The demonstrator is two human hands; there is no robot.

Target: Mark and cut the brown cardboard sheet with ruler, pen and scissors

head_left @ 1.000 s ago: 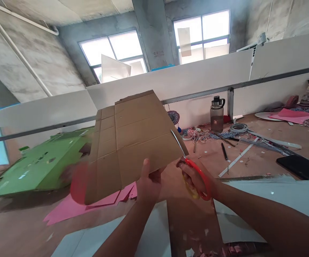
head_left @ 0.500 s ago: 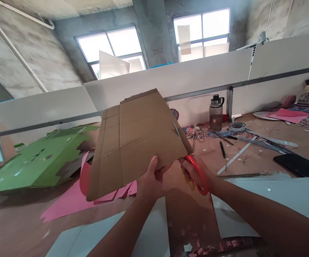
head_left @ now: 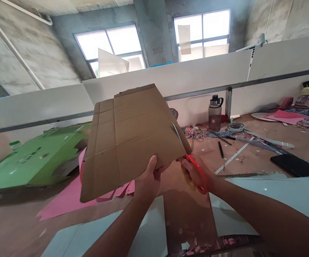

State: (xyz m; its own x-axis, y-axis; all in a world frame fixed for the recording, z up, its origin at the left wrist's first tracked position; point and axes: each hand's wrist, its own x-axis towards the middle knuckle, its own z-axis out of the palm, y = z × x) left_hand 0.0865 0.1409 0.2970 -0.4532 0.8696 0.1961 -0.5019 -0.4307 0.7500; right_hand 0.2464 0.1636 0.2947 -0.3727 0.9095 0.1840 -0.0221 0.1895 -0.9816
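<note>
A creased brown sheet of cardboard (head_left: 135,135) is held up, tilted, in front of me. My left hand (head_left: 150,178) grips its lower edge, thumb on the near face and fingers behind. My right hand (head_left: 194,173) is closed round the handles of a pair of scissors (head_left: 201,175) with red and yellow loops. One blade lies over the near face by the right edge, pointing up and away; the other blade is hidden behind the board. Below the cardboard, pink paper (head_left: 63,200) lies on the brown table.
Left lies a green cardboard piece (head_left: 28,160). White sheets (head_left: 272,203) flank the near middle. Behind stand a water bottle (head_left: 214,114), tangled string (head_left: 197,132) and a tape roll (head_left: 235,127). A black pen (head_left: 221,149) and a black phone (head_left: 299,166) lie right.
The cardboard has shifted slightly left and up in view, its left side swinging outward. Both hands keep their holds, and the scissors stay at the right edge.
</note>
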